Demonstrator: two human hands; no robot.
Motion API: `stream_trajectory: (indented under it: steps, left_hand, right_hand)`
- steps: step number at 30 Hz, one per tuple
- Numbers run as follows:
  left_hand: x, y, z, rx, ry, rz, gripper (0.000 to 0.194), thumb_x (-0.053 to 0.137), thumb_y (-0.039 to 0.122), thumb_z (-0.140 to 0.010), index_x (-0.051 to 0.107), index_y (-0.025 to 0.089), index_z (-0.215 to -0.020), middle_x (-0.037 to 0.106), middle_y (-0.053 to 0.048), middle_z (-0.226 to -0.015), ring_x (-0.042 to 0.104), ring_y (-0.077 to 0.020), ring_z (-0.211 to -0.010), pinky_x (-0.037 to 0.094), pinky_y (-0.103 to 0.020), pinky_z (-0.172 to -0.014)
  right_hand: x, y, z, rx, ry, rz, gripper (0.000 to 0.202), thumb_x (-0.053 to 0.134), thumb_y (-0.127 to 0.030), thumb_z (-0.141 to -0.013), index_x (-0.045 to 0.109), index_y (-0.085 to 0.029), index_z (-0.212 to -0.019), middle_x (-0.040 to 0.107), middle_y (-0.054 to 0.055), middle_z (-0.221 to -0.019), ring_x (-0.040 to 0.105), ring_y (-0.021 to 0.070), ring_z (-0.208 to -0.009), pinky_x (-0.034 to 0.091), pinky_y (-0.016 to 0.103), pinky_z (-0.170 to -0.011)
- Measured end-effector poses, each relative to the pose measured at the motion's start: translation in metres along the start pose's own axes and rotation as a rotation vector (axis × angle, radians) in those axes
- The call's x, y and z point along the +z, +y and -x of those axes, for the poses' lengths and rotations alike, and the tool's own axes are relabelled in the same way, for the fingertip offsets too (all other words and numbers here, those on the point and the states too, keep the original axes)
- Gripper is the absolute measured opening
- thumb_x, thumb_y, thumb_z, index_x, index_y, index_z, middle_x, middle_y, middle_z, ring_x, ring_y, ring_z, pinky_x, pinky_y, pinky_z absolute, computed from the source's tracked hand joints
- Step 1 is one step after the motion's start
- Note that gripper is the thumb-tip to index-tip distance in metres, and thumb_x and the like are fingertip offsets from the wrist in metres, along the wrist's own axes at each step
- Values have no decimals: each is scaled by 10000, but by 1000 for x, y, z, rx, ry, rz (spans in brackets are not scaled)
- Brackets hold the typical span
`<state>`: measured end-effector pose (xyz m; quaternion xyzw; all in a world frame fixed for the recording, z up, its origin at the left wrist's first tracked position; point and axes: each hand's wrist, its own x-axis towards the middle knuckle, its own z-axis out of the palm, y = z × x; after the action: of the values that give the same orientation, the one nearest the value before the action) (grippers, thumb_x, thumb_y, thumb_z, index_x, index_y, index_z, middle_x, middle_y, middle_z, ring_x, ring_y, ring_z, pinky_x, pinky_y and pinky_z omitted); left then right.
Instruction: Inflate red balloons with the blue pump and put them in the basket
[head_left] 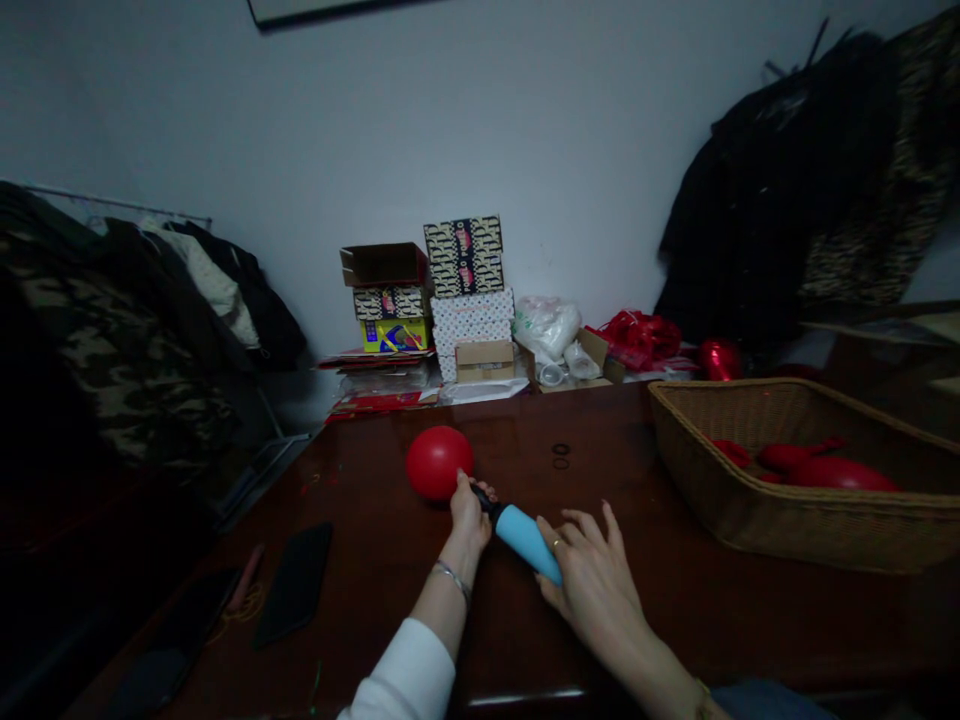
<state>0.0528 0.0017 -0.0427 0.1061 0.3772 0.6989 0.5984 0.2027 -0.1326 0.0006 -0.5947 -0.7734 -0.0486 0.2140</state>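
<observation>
A partly inflated red balloon (439, 462) sits at the nozzle end of a hand balloon pump with a light blue barrel (528, 543) and a black tip. My left hand (469, 508) is closed around the balloon's neck and the black nozzle, hiding where they join. At the pump's near end, my right hand (592, 575) grips the blue barrel between thumb and index finger, its other fingers raised and spread. The pump slants from upper left to lower right above the brown table (600, 660).
To the right stands a wicker basket (795, 520) holding several red balloons (840, 473). Two dark rings (561, 456) lie on the table. At left are a dark phone-like slab (294, 584) and a pinkish stick (246, 578). Stacked boxes (469, 255) line the back.
</observation>
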Motion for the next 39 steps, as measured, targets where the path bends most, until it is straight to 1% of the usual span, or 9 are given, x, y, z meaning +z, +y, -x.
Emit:
stream_trajectory:
  steps: [4, 10, 15, 18, 25, 28, 31, 34, 39]
  left_hand:
    - [2, -7, 7, 4, 13, -35, 316, 488, 439, -877, 423, 185, -701, 441, 38, -494, 436, -91, -382, 365, -199, -394]
    - [1, 3, 7, 15, 50, -41, 310, 484, 411, -887, 402, 188, -687, 420, 49, -487, 418, -78, -372, 342, -186, -385]
    - [-2, 9, 0, 16, 62, -28, 288, 449, 367, -910, 399, 186, -691, 407, 53, -485, 401, -72, -355, 319, -173, -366]
    - [-4, 18, -10, 27, 65, -4, 289, 441, 353, -916, 395, 184, -687, 404, 53, -487, 395, -65, -353, 304, -159, -360]
    - [-9, 56, -34, 73, 50, 22, 294, 438, 355, -917, 401, 182, -682, 398, 53, -495, 406, -69, -360, 321, -162, -364]
    - [-8, 63, -37, 80, 45, 22, 297, 422, 340, -925, 403, 180, -675, 400, 50, -488, 409, -72, -360, 329, -166, -366]
    - [-8, 61, -35, 69, 48, 42, 300, 415, 338, -927, 403, 179, -673, 408, 46, -491, 410, -72, -362, 325, -166, -365]
    - [-6, 52, -30, 65, 49, 51, 304, 408, 345, -930, 403, 179, -675, 417, 41, -492, 416, -71, -371, 328, -163, -372]
    - [2, 26, -11, 43, 28, 25, 305, 420, 371, -922, 408, 181, -684, 420, 41, -485, 411, -72, -368, 316, -167, -373]
  right_hand:
    - [3, -2, -1, 23, -3, 4, 486, 607, -306, -745, 567, -208, -1219, 669, 66, -985, 490, 268, -1113, 55, 511, -1091]
    - [6, -6, 0, -2, -10, -26, 524, 619, -346, -742, 548, -208, -1242, 669, 62, -977, 482, 272, -1125, 38, 506, -1097]
    - [2, -7, 1, -8, -48, -42, 540, 620, -343, -741, 539, -192, -1253, 666, 69, -997, 467, 267, -1150, 17, 487, -1104]
    - [-4, -3, 2, -26, -83, -67, 555, 620, -330, -731, 532, -191, -1261, 657, 70, -1030, 448, 271, -1171, 0, 491, -1102]
    - [-27, 9, 5, -30, -134, -150, 571, 632, -340, -710, 531, -240, -1263, 661, 32, -999, 454, 263, -1157, 8, 484, -1102]
    - [-35, 11, 5, -16, -146, -176, 565, 644, -332, -696, 546, -251, -1247, 666, 21, -985, 468, 256, -1140, 20, 481, -1103]
    - [-35, 12, 4, -4, -124, -150, 555, 651, -319, -686, 563, -249, -1230, 669, 28, -978, 470, 264, -1138, 37, 491, -1101]
    - [-29, 10, 4, -11, -75, -108, 542, 643, -308, -697, 564, -241, -1229, 669, 37, -975, 472, 267, -1136, 40, 497, -1101]
    - [-14, 3, 2, -12, -29, -49, 505, 610, -304, -735, 563, -208, -1229, 669, 56, -986, 479, 264, -1131, 35, 497, -1102]
